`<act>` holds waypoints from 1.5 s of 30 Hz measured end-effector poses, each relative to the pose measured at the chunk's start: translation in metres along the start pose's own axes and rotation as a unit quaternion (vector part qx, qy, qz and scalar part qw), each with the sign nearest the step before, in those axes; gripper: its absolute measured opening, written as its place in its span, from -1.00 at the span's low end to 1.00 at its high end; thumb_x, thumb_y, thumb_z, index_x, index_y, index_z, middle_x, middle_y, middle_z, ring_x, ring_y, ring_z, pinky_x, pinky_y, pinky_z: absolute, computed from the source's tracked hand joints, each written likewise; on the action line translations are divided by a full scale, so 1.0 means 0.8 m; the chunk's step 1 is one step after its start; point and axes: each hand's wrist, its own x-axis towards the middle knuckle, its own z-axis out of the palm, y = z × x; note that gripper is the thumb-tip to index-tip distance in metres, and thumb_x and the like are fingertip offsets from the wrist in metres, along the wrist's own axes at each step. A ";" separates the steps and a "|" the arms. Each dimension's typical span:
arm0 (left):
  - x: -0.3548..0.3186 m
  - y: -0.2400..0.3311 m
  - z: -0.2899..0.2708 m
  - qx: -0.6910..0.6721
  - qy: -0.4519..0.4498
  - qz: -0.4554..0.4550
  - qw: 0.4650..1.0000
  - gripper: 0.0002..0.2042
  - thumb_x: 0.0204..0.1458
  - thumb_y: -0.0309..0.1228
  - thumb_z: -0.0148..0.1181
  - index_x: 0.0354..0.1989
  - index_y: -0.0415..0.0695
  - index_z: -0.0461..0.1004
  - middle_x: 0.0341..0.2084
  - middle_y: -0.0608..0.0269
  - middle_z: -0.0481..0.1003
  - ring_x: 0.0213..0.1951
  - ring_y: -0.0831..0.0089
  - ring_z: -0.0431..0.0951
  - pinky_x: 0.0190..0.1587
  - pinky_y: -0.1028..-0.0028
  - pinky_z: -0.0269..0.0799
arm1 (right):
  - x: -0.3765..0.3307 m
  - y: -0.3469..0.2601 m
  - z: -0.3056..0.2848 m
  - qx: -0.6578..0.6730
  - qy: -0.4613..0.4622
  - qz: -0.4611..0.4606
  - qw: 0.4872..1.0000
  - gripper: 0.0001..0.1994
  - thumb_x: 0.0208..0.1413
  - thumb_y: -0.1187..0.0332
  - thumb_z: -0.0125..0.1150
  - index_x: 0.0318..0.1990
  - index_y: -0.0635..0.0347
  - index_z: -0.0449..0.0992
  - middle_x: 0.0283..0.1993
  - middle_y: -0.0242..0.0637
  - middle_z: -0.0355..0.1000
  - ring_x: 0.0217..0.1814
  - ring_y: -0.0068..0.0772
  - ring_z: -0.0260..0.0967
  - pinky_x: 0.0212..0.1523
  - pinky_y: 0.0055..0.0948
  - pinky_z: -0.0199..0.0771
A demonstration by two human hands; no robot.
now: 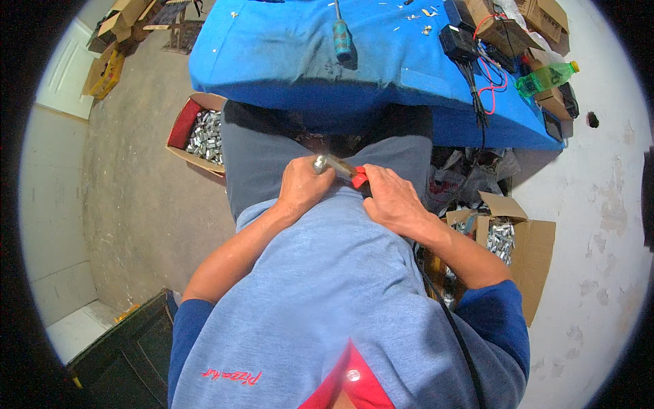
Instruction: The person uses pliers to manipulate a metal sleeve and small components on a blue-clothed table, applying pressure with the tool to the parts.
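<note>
Over my lap, my left hand is closed around a small shiny metal cylinder, whose rounded end shows above the fingers. My right hand grips a red-handled tool just to the right. A brownish, blurred shaft or blade runs from the red part toward the metal cylinder; its exact kind cannot be made out. The tool's tip is close to the cylinder, but whether they touch is unclear. Most of the cylinder is hidden inside my left fist.
Ahead stands a table with a blue cloth, bearing a screwdriver, a black power box with cables and a green bottle. Cardboard boxes of metal cylinders stand left and right. A wall bounds the right side.
</note>
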 end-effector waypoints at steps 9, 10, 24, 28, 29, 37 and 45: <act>0.001 0.005 -0.003 0.024 0.001 -0.028 0.999 -0.76 0.04 -0.36 0.19 -0.51 -0.33 0.51 -0.70 -0.03 0.47 -0.65 0.39 0.43 -0.53 0.31 0.32 | -0.001 -0.003 0.008 0.012 0.044 -0.019 0.999 -0.65 -0.05 0.50 -0.03 -0.05 0.44 0.27 -0.01 0.18 0.33 0.09 0.26 0.27 0.06 0.09 0.34; 0.002 0.006 -0.003 0.024 0.004 -0.024 0.999 -0.76 0.04 -0.36 0.19 -0.51 -0.33 0.51 -0.70 -0.03 0.46 -0.65 0.39 0.43 -0.53 0.31 0.32 | 0.000 -0.003 0.009 0.011 0.046 -0.021 0.999 -0.65 -0.05 0.50 -0.03 -0.05 0.44 0.27 -0.01 0.19 0.33 0.09 0.26 0.26 0.06 0.09 0.34; 0.002 0.009 -0.003 0.023 0.013 -0.024 0.999 -0.78 -0.02 -0.36 0.19 -0.52 -0.31 0.52 -0.70 -0.02 0.47 -0.65 0.30 0.45 -0.52 0.27 0.33 | 0.004 -0.004 0.010 0.008 0.014 0.004 1.000 -0.60 -0.06 0.50 0.00 -0.01 0.45 0.26 0.01 0.16 0.32 0.12 0.23 0.24 0.07 0.08 0.34; 0.002 0.006 -0.002 0.041 0.016 -0.010 0.999 -0.83 -0.05 -0.40 0.18 -0.50 -0.28 0.55 -0.64 -0.04 0.51 -0.61 0.21 0.50 -0.48 0.26 0.37 | 0.005 -0.007 0.009 0.014 0.008 0.001 1.000 -0.58 -0.05 0.49 0.00 0.02 0.46 0.25 0.05 0.16 0.31 0.14 0.22 0.23 0.09 0.07 0.33; 0.002 0.005 -0.002 0.039 0.013 -0.009 0.999 -0.84 -0.06 -0.40 0.18 -0.50 -0.27 0.55 -0.63 -0.06 0.52 -0.60 0.19 0.51 -0.47 0.26 0.38 | 0.006 -0.008 0.008 0.014 0.007 -0.002 1.000 -0.58 -0.05 0.49 0.00 0.03 0.46 0.25 0.06 0.16 0.31 0.14 0.21 0.23 0.09 0.06 0.33; 0.002 0.017 -0.009 0.044 -0.005 -0.021 0.999 -0.86 -0.09 -0.44 0.15 -0.47 -0.26 0.57 -0.58 -0.09 0.54 -0.55 0.13 0.56 -0.43 0.24 0.42 | 0.006 -0.009 0.006 0.005 0.002 -0.004 1.000 -0.59 -0.05 0.48 0.00 0.01 0.43 0.27 0.03 0.13 0.32 0.11 0.20 0.25 0.06 0.07 0.35; 0.003 0.013 -0.008 0.039 -0.017 0.015 0.999 -0.85 -0.07 -0.41 0.18 -0.47 -0.26 0.57 -0.59 -0.10 0.53 -0.56 0.09 0.55 -0.44 0.23 0.41 | 0.008 0.002 0.010 -0.013 0.000 -0.015 1.000 -0.59 -0.06 0.43 0.00 -0.01 0.41 0.26 -0.07 0.14 0.34 -0.02 0.19 0.28 0.01 0.07 0.32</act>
